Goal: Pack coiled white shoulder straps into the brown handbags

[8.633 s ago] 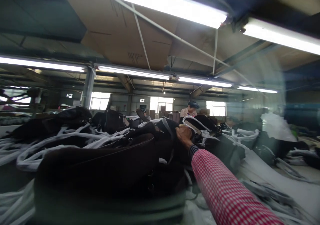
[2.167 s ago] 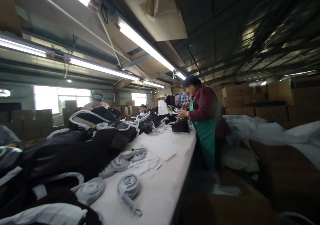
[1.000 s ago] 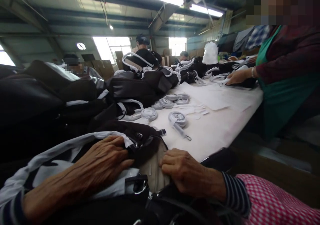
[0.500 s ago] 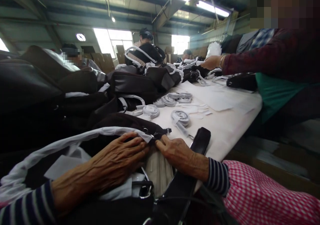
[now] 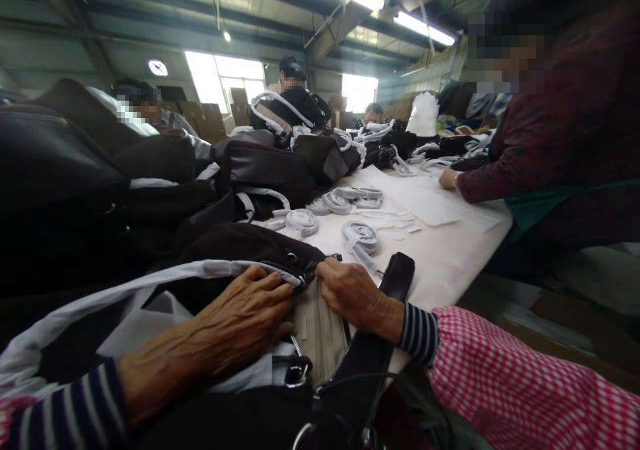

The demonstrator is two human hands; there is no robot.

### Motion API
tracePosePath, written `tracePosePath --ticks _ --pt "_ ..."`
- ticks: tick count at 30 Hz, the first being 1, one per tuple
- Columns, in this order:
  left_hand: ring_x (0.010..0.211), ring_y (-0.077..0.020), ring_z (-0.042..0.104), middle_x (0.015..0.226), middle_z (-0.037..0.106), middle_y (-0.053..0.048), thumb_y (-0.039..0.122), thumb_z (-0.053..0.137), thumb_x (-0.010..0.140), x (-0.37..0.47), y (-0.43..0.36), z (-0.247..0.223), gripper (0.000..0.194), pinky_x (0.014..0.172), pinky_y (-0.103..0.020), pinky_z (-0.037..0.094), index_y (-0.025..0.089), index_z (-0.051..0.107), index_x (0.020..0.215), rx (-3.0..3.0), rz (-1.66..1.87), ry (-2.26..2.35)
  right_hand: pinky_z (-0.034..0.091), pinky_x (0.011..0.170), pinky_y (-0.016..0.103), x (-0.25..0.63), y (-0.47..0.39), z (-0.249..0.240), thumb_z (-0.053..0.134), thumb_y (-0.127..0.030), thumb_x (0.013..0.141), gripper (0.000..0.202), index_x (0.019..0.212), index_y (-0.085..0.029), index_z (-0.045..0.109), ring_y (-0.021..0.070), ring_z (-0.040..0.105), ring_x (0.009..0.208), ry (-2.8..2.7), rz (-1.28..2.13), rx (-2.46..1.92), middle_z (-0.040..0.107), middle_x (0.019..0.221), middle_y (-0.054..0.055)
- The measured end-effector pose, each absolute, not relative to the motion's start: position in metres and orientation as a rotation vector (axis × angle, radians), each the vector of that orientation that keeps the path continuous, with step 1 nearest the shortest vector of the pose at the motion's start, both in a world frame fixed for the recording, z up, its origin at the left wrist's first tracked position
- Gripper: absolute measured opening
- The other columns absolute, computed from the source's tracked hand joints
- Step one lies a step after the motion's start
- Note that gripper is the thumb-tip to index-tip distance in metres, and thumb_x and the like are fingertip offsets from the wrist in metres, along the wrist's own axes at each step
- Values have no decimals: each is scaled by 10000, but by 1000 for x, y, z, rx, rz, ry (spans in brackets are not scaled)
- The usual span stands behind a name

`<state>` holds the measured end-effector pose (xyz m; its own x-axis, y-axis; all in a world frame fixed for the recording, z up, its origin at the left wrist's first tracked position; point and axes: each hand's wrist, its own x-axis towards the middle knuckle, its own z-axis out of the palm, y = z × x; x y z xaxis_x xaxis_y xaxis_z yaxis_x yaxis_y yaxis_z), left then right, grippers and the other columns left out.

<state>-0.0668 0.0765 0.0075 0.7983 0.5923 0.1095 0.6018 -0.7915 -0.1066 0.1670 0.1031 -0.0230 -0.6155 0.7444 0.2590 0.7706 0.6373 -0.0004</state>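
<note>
A black handbag [image 5: 235, 413] lies unzipped in front of me, its beige lining [image 5: 317, 330] showing through the opening. My left hand [image 5: 245, 313] is closed over the bag's left edge, fingers at the base of a handle [image 5: 125, 291] wrapped in white paper. Opposite it, my right hand [image 5: 353, 297] is closed in a pinch on the far end of the zip opening; its fingertips hide the exact spot. A black end piece [image 5: 397, 283] sticks out beyond my right wrist. Below my left hand is a metal buckle [image 5: 299, 372], with white paper [image 5: 153, 330] around it.
Dark bags [image 5: 270, 170] are heaped at left and behind. Coiled white-wrapped straps [image 5: 361, 237] and paper sheets [image 5: 420, 200] lie on the pale table [image 5: 450, 263]. A co-worker's hand [image 5: 449, 179] rests at the table's right edge; other people work farther back.
My right hand has shifted slightly left and up along the bag, its fingers more tightly curled. My left hand has barely moved. The co-worker's arm has drawn back and lowered to the table.
</note>
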Motion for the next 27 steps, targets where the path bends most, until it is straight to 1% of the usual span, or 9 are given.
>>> tracePosePath --ticks 5,7,10,13,16,18,20,24,27 --pt "1041 -253 574 1074 676 -10 315 637 996 -65 78 6 113 911 -440 300 211 658 957 -2846 -65 -941 393 649 309 166 107 -26 484 -101 964 152 991 -163 619 193 637 790 -2560 -113 -1300 657 978 84" --pt "1028 -260 568 1075 667 -16 326 622 1006 -64 78 7 117 891 -441 298 212 650 1010 -2836 -33 -949 378 645 307 168 107 -24 482 -81 957 167 971 -159 629 186 622 766 -2566 -74 -1289 658 953 83" --pt "1011 -262 567 1081 664 -13 360 601 1021 -62 80 8 183 863 -440 298 231 626 1149 -2834 -17 -986 394 697 284 176 98 -19 551 -61 913 128 907 -157 635 176 618 801 -2611 163 -1172 662 898 57" --pt "1006 -259 583 1055 672 -6 386 543 1050 -60 83 7 191 851 -438 312 252 629 1155 -2859 21 -1037 404 717 260 186 79 -20 632 -57 853 107 842 -163 634 163 614 801 -2605 470 -991 652 838 22" --pt "984 -260 595 1066 679 -18 293 514 1051 -61 78 9 235 863 -432 347 284 606 1267 -2831 47 -998 411 712 240 193 62 -29 645 -45 824 125 817 -167 620 142 601 765 -2421 706 -870 635 805 -3" --pt "1091 -273 585 1210 663 -39 159 469 1022 -65 71 15 461 943 -433 366 331 488 1449 -2795 -50 -858 413 713 233 193 56 -35 632 -45 827 127 818 -170 615 129 589 738 -2258 787 -836 626 785 -14" --pt "1225 -275 540 1347 612 -48 92 415 997 -69 63 21 597 1032 -421 367 364 396 1528 -2778 -175 -711 412 717 238 192 52 -39 613 -61 845 114 820 -172 611 128 583 725 -2156 791 -835 619 775 -15" --pt "1281 -284 514 1328 632 -45 82 488 968 -70 64 7 527 1083 -415 385 330 522 1432 -2781 -195 -631 412 725 253 189 49 -41 562 -108 891 102 821 -181 570 144 582 762 -2154 718 -815 611 825 9" --pt "1391 -318 433 1441 591 -13 26 543 912 -65 75 -15 624 1163 -455 310 344 507 1448 -2759 -220 -612 397 701 254 189 49 -42 551 -105 874 110 816 -195 522 142 562 752 -2172 688 -773 593 827 8"
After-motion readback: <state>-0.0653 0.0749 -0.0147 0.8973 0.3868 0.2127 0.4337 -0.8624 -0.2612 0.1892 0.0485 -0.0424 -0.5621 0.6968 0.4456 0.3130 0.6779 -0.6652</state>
